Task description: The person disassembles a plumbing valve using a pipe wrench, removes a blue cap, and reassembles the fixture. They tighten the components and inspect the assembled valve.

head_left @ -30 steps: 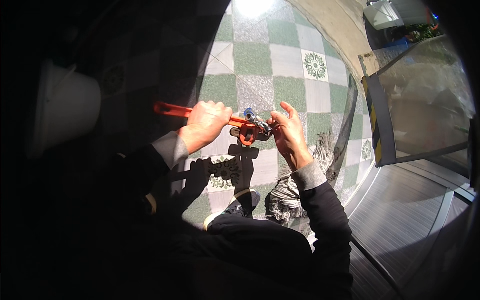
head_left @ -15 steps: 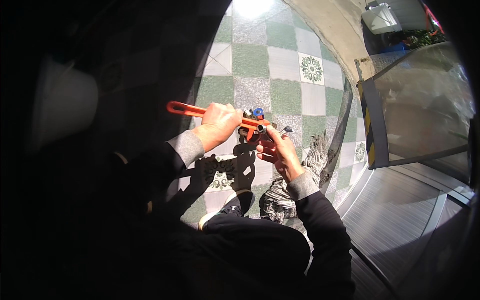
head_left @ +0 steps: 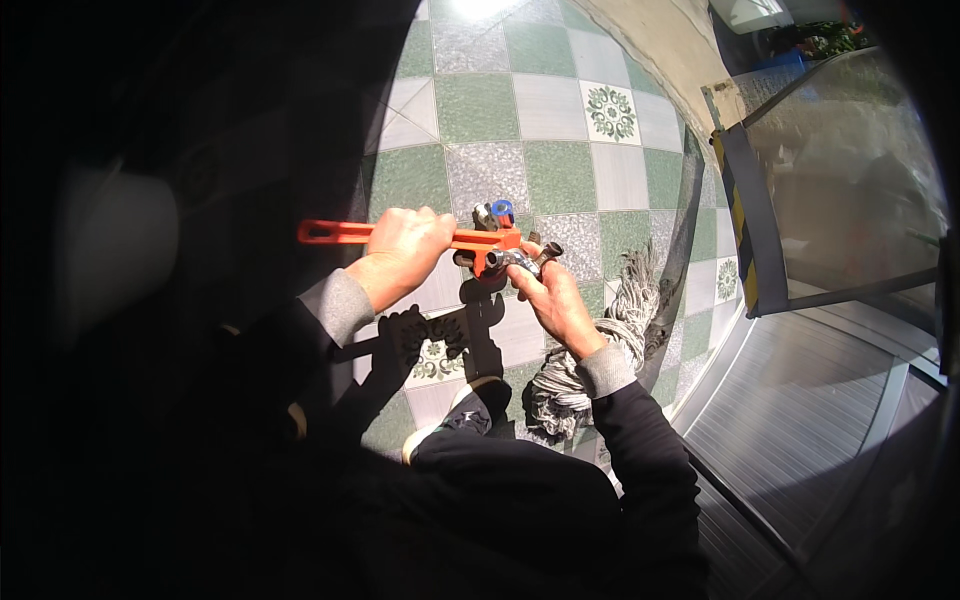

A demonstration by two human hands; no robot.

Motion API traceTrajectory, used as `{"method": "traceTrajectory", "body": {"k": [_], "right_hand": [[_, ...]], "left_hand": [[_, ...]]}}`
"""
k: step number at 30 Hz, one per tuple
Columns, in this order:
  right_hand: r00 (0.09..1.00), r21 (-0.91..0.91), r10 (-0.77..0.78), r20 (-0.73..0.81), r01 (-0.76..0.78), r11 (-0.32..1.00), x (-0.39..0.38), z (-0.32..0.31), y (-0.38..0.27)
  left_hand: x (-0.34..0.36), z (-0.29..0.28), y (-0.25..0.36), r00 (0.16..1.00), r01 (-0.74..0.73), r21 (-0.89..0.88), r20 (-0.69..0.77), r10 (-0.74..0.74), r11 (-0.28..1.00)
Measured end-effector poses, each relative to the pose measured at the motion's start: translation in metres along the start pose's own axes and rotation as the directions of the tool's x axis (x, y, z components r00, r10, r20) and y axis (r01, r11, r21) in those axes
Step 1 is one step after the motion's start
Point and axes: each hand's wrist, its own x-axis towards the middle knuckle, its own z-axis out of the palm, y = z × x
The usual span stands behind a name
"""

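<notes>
My left hand (head_left: 405,248) is wrapped round the handle of an orange pipe wrench (head_left: 335,232), which lies nearly level across my front. Its jaw end points right, toward my right hand (head_left: 562,312). There, my right thumb and fingers grip a shiny metal pipe fitting (head_left: 522,262) with several short stubs, held against the orange jaws. A blue ring-shaped piece (head_left: 502,208) shows above the wrench head, beside a dark metal part. My palm hides some of the fitting, so how firmly the jaws sit on it is unclear.
Below lies a green and white tiled floor (head_left: 475,108). A grey string mop head (head_left: 600,365) rests near my right forearm, and my shoe (head_left: 475,408) is beside it. At right stand a clear sheet panel (head_left: 850,190) with a striped edge and a ribbed grey panel (head_left: 800,400).
Both hands, the wrench and the fitting have shifted slightly left in view. The fitting has turned, so more of its metal stubs show beside my right fingers.
</notes>
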Motion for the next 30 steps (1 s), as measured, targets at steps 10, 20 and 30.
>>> {"method": "traceTrajectory", "body": {"k": [10, 20, 30], "right_hand": [[0.935, 0.714, 0.314, -0.165, -0.107, 0.692, 0.010, 0.031, 0.022], [0.889, 0.544, 0.232, -0.396, 0.023, 0.839, 0.029, 0.063, 0.063], [0.874, 0.725, 0.354, -0.331, -0.004, 0.689, 0.030, 0.052, 0.010]], "left_hand": [[-0.022, 0.015, 0.020, 0.988, 0.080, -0.067, 0.134, -0.070, 0.995], [-0.046, 0.030, 0.018, 0.983, 0.125, -0.076, 0.142, -0.113, 0.989], [-0.031, 0.016, 0.010, 0.800, 0.560, -0.671, 0.591, -0.105, 0.485]]}}
